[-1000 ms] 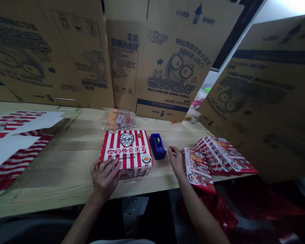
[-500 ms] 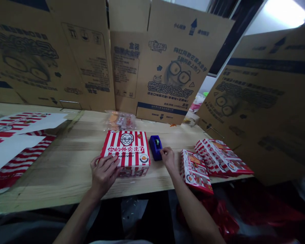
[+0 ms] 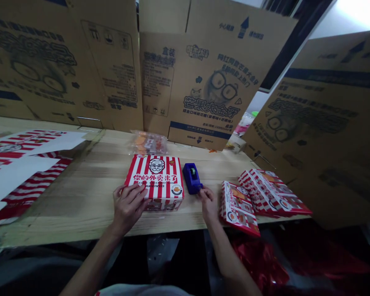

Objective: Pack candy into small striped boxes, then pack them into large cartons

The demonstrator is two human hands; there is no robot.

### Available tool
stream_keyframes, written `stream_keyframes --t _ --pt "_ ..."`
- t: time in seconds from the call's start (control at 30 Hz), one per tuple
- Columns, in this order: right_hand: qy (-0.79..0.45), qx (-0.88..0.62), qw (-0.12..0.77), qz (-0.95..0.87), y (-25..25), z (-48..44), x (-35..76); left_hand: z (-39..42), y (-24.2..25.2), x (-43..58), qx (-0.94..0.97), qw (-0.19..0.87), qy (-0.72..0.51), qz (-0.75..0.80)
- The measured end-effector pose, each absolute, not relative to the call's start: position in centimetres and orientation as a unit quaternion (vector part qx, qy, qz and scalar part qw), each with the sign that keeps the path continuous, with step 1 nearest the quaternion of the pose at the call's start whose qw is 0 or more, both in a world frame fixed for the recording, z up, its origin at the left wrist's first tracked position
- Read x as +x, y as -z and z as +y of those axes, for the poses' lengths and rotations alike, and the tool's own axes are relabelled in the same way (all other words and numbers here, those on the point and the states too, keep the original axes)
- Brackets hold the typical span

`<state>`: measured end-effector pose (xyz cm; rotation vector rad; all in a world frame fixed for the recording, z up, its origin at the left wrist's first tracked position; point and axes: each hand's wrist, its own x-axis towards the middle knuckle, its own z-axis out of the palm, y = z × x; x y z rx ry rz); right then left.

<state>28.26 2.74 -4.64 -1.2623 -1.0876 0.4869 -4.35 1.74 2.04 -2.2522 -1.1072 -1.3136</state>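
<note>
A red-and-white striped box [image 3: 158, 174] with a printed bearded face stands closed on the table. My left hand [image 3: 128, 205] lies over its front left corner, fingers on the top edge and thumb against the front side. Just right of the box is a blue tape dispenser [image 3: 190, 177] with a small roll of tape in it. At the dispenser's near end, the fingers of my right hand [image 3: 207, 199] are pinched together; whatever is between them is too small to make out.
Flat striped card sheets [image 3: 27, 160] lie at the left. A clear packet [image 3: 149, 144] is behind the box. Striped packages [image 3: 239, 207] and a further stack [image 3: 274, 193] are at the right table edge. Large cardboard cartons [image 3: 203, 74] wall off the back and right.
My right hand has drawn slightly toward me, from the dispenser's right side to its near end, still pinched. My left hand stays on the box. The view has shifted a little.
</note>
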Motion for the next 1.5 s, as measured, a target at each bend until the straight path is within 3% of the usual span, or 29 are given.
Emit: stream_keyframes --t 0.33,0.5,0.63,0.73,0.9,1.07,1.33,1.4,1.5 --pt "-0.203 -0.605 0.618 -0.458 6.2 1.2 29.0 1.7 -2.0 -4.3 -0.784 0.159 0.451 -0.395" --pt "-0.250 -0.564 0.571 -0.542 0.0 0.1 29.0 1.4 -2.3 -3.8 -0.779 0.154 0.452 -0.406" --pt "-0.264 -0.407 0.362 -0.796 -9.3 1.5 25.1 1.3 -2.3 -3.8 -0.775 0.156 0.453 -0.413" --pt "-0.207 -0.286 0.199 -0.914 -13.5 3.2 20.2 1.1 -2.4 -3.7 -0.778 0.146 0.439 -0.425" --pt "-0.022 -0.220 0.004 -0.975 -13.5 4.7 14.1 0.9 -2.5 -3.5 -0.779 0.134 0.436 -0.430" --pt "0.129 -0.272 -0.076 -0.950 -13.9 4.1 12.7 0.7 -2.6 -3.5 -0.782 0.105 0.438 -0.431" --pt "0.106 -0.315 -0.084 -0.939 -15.2 4.4 13.6 0.7 -2.1 -1.2 -0.713 0.125 0.488 -0.487" --pt "0.077 -0.327 0.000 -0.942 -15.4 4.5 14.8 0.8 -2.1 -1.0 -0.707 0.131 0.498 -0.485" --pt "0.031 -0.310 0.211 -0.927 -14.7 3.4 17.5 0.8 -2.1 -1.0 -0.709 0.138 0.504 -0.474"
